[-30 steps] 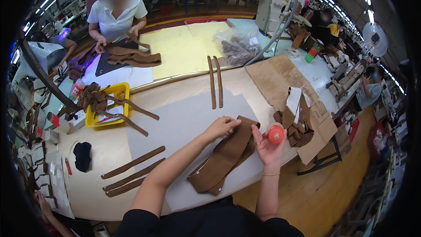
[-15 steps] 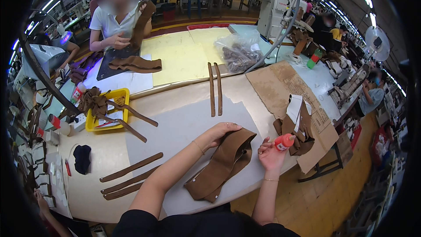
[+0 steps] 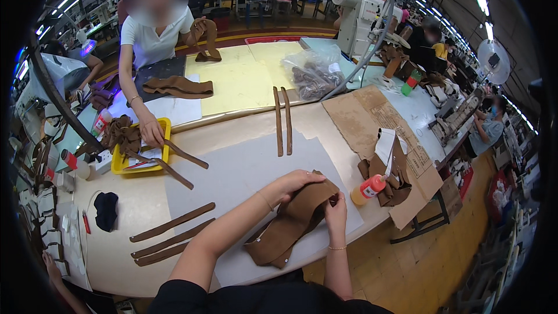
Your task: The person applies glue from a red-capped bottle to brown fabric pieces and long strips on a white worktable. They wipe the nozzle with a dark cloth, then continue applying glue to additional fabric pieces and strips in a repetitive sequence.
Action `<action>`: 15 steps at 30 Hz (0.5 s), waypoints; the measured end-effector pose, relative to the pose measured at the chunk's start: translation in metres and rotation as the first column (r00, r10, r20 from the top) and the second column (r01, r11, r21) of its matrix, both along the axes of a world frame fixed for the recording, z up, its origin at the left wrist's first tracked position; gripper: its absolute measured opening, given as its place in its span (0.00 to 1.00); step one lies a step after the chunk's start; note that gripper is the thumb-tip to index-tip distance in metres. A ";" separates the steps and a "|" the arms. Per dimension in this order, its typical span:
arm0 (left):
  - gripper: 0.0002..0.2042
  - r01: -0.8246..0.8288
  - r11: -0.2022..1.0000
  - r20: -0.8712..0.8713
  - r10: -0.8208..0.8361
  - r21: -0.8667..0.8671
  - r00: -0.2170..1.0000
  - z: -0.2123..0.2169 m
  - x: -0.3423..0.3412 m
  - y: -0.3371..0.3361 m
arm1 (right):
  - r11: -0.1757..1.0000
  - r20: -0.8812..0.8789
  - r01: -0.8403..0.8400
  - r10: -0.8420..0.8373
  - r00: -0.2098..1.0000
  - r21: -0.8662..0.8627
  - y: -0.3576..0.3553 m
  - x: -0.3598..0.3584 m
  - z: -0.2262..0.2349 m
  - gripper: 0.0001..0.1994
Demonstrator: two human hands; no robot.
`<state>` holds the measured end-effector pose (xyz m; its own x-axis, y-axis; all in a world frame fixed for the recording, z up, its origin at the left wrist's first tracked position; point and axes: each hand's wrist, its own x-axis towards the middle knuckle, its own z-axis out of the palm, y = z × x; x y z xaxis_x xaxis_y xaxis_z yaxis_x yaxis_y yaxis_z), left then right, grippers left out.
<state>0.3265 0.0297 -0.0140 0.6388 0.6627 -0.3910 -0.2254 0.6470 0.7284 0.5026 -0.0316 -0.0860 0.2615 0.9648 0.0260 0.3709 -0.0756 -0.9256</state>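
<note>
A wide brown fabric band [image 3: 290,221], folded into a loop, lies at the near edge of the table. My left hand [image 3: 302,181] is closed on its upper edge. At the band's right end, my right hand [image 3: 335,206] pinches the edge, with the fingertips partly behind the cloth. Just right of that hand a squeeze bottle [image 3: 367,190] with an orange-red cap and yellowish contents stands on the table. Left of my left forearm lie several narrow brown strips [image 3: 173,221]. Two more narrow strips [image 3: 283,121] lie farther off.
Across the table a co-worker's hand [image 3: 152,131] reaches into a yellow tray [image 3: 169,139] holding brown strips. Brown and white pieces [image 3: 390,166] lie on a cardboard sheet [image 3: 372,110] at right. A dark blue cloth piece [image 3: 106,211] lies at left; a sewing machine [image 3: 360,20] stands behind.
My right hand has let go of the bottle, now standing on the table, and has moved left onto the band. The co-worker's arm has reached down to the yellow tray.
</note>
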 end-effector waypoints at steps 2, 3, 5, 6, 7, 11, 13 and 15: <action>0.14 0.032 0.998 -0.048 -0.029 0.046 0.998 0.008 0.003 -0.006 | 0.997 -0.013 -0.072 0.072 0.997 0.007 0.007 0.004 -0.010 0.19; 0.14 0.023 0.997 -0.040 -0.020 0.068 0.999 0.008 0.000 -0.008 | 0.994 -0.021 -0.112 0.113 0.993 0.014 0.010 0.002 -0.009 0.17; 0.14 0.003 0.994 -0.024 0.000 0.112 1.000 0.007 -0.005 -0.012 | 0.979 0.079 -0.137 0.150 0.985 -0.154 0.011 -0.008 0.005 0.16; 0.14 -0.037 0.992 0.011 0.036 0.124 0.999 0.010 -0.009 -0.014 | 0.962 0.130 -0.137 0.170 0.977 -0.235 0.009 -0.011 0.015 0.15; 0.14 -0.077 0.988 0.046 0.071 0.135 0.996 0.016 -0.014 -0.019 | 0.972 -0.001 -0.199 0.200 0.980 -0.124 0.004 -0.012 0.018 0.15; 0.16 -0.265 0.946 0.218 0.224 0.186 0.950 0.051 -0.043 -0.043 | 0.927 -0.204 -0.349 0.371 0.906 0.138 -0.032 -0.004 0.054 0.14; 0.16 -0.306 0.921 0.227 0.253 0.241 0.940 0.069 -0.060 -0.064 | 0.899 -0.027 -0.410 0.419 0.908 0.154 -0.052 0.010 0.088 0.13; 0.17 -0.349 0.878 0.209 0.292 0.329 0.933 0.089 -0.078 -0.086 | 0.876 0.279 -0.457 0.405 0.871 0.153 -0.072 0.027 0.118 0.14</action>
<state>0.2490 -0.0567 0.0748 0.3993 0.9168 -0.0087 -0.4994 0.2255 0.8365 0.5297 -0.1034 0.0317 -0.2180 0.9447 0.2452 0.5266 0.3253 -0.7854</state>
